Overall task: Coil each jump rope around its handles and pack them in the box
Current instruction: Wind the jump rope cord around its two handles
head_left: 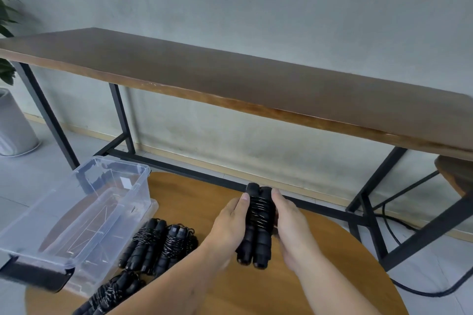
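Note:
A black jump rope with its cord wound round both handles is held upright above the round wooden table. My left hand grips its left side, thumb on the coils. My right hand grips its right side. Two coiled black ropes lie side by side on the table left of my left forearm. A third coiled rope lies at the lower left. A clear plastic box stands open at the left, with no rope visible inside.
A clear lid lies under the box. A long dark wooden bench on a black metal frame runs behind the table. A grey plant pot stands far left. A black cable trails on the floor at right.

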